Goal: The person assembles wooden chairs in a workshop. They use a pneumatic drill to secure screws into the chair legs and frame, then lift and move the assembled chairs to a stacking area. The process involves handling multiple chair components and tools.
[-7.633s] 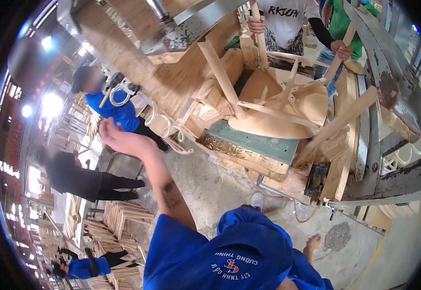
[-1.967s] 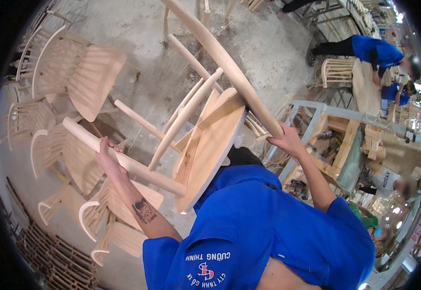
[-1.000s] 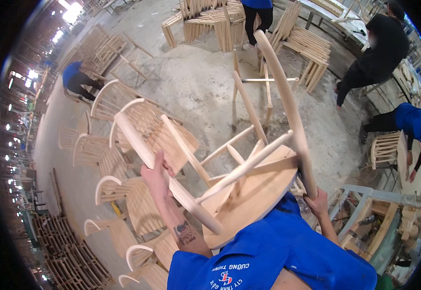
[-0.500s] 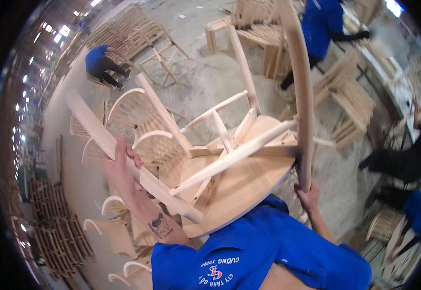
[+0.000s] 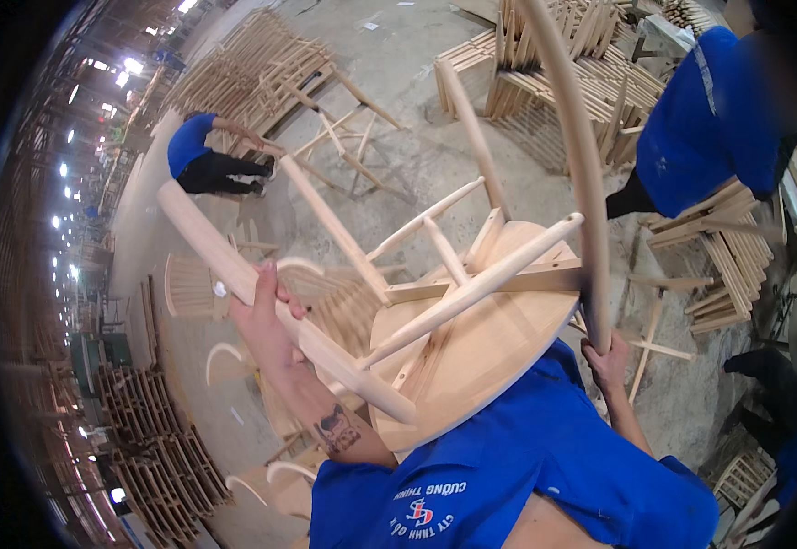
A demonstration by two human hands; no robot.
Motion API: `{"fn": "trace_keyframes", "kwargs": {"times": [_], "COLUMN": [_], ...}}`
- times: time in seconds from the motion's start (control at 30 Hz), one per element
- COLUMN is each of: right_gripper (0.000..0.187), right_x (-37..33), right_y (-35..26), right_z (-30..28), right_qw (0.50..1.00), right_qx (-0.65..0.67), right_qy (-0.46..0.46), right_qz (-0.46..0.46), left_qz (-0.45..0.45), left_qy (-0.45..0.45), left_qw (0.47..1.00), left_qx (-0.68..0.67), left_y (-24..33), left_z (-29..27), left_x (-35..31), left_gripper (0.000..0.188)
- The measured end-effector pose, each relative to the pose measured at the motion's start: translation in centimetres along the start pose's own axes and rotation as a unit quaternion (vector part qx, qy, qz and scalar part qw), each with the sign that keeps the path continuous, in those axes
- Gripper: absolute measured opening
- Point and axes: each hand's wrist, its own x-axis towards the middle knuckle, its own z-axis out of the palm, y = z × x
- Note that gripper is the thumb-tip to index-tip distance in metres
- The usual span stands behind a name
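Note:
An upside-down wooden chair (image 5: 494, 361) is held up in front of my chest, its round, pale seat tilted toward me. Legs stick up and outward, joined by thin crossing stretchers (image 5: 471, 285). My left hand (image 5: 268, 322) is closed around the thick leg on the left, its thumb over the top. On the other side, my right hand (image 5: 609, 364) grips the lower end of the long, slightly curved right leg (image 5: 590, 229) close to the seat's edge. The undersides of my fingers are hidden by the wood.
Finished-looking chairs (image 5: 192, 285) stand left below the held one. Stacked wooden frames (image 5: 545, 87) fill the back, and slatted stacks (image 5: 156, 439) lie at left. A person in blue (image 5: 714, 123) stands close at right; another person (image 5: 202, 156) bends at far left.
My view has shifted, so the surroundings sit differently in it. The person at right looks much nearer, and the far-left person is more upright. Both hands keep their hold on the chair.

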Motion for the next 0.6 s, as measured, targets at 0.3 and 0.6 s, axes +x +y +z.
{"fn": "trace_keyframes", "kwargs": {"times": [0.3,0.6], "right_gripper": [0.038,0.041], "right_x": [14.4,29.2], "right_y": [-6.9,-15.2], "right_z": [1.9,11.0], "right_qw": [0.99,0.987], "right_qx": [-0.103,-0.128], "right_qy": [-0.074,-0.016], "right_qz": [-0.059,-0.094], "left_qz": [-0.069,-0.045], "left_qy": [0.078,0.07], "left_qw": [0.994,0.996], "left_qx": [-0.014,-0.014], "left_y": [-5.9,-7.1], "left_z": [-0.4,4.5], "left_x": [8.4,26.6], "left_gripper": [0.019,0.018]}}
